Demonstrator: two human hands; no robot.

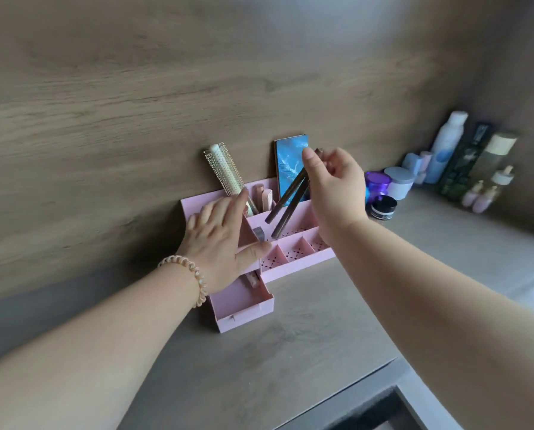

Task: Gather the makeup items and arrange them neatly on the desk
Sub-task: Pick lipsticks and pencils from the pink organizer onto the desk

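The right hand (pixel 330 181) is pinching two dark pencils (pixel 287 203) by their upper ends, their long axes slanting down-left toward the middle compartment of the pink organizer (pixel 299 265) directly below, while the open left hand (pixel 219 240) is steadying its left side

Pink organizer (pixel 293 268) with diamond-patterned floor, blue marbled palette (pixel 289 169), grey desk (pixel 290 352).

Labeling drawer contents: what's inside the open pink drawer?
One small pinkish tube lies at the back of the open pink drawer; the visible floor is otherwise bare. The left hand covers the rear part.
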